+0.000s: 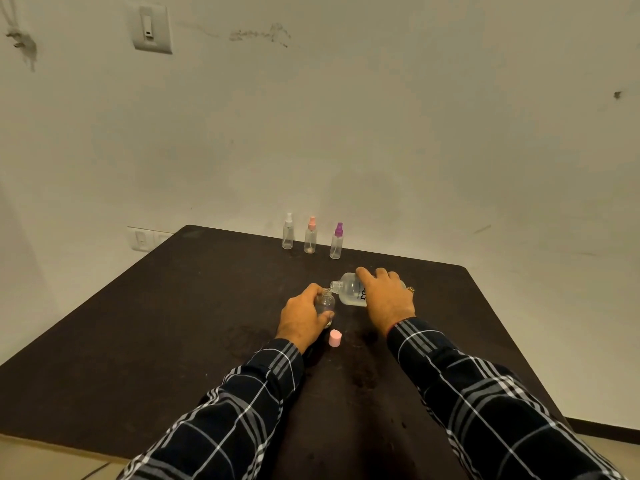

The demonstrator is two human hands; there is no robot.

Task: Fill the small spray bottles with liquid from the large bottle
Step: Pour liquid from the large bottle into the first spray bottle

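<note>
Large bottle (349,289): clear, with dark lettering on its label. It was tipped almost onto its side over the middle of the table (166,323), neck pointing to the person's left and mouth meeting the open neck of the small bottle (325,303).
Right hand (388,299): its grip was closed over the top of the large bottle, fingers curled across the body and carrying it.
Small bottle: uncapped and roughly upright, just left of the large one. Its fill level was too small to read, and so was any stream between the two mouths.
Left hand (301,317): its grip was wrapped round the small bottle, with the thumb across the front, steadying it.
Pink cap (335,338): stood on the table just nearer the person than the small bottle, touching neither hand. It probably belonged to the bottle being filled.
Three spray bottles (310,236): upright in a row at the table's far edge by the wall, with white, pink and purple tops on, well apart from the hands. Whether they held liquid could not be told.
Step in hand: by the look of it, the pour into the first opened bottle was under way.
Next move: it would likely call for a slow tilt with the mouths kept aligned. After that the large bottle would be righted and set down, so that a hand was free for the pink cap.
Risk: the narrow neck left little margin, and a quick tilt could spill onto the table.
Sleeves (242,403): dark plaid, reaching in from the near edge.
</note>
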